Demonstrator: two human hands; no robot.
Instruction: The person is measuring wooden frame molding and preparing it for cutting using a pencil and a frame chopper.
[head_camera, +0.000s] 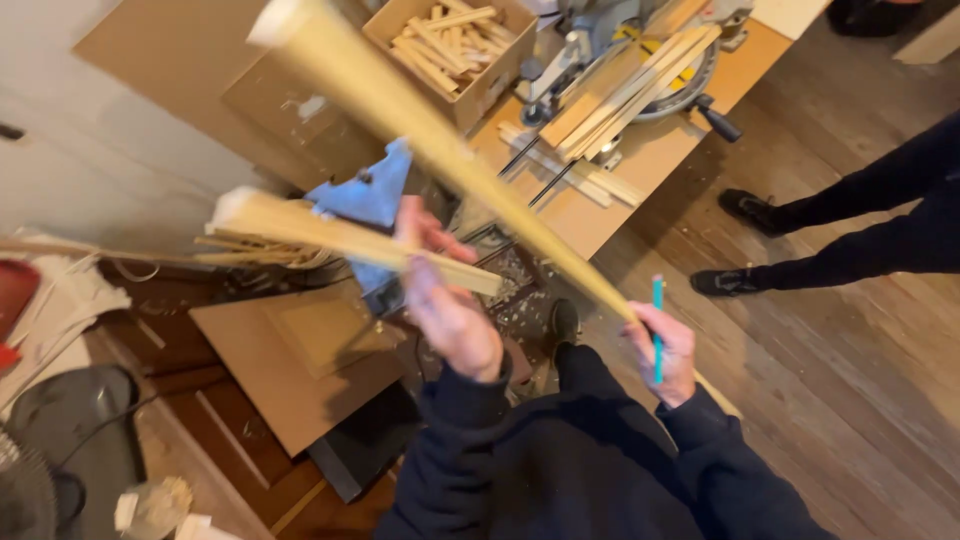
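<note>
holding two pale wood strips, we look down at our own hands above a cluttered workshop floor. our left hand (452, 318) has its fingers closed round a short flat strip (340, 238), which runs out leftward from the knuckles. our right hand (665, 350) grips the near end of a long strip (430, 140) that rises away from the fingertips toward the upper left, blurred; a teal pencil (658, 325) is pinched upright in the same fist. the two strips cross just beyond the left fingers. we judge this a sorting or comparing step, and any further handling would call for a steady grip on the long piece. past the fingertips sit a mitre saw (640, 60) bench and a cardboard box (455, 45) of offcuts; another person's legs (860, 225) stand to the right of our right hand. open floorboards lie right of the right wrist.
</note>
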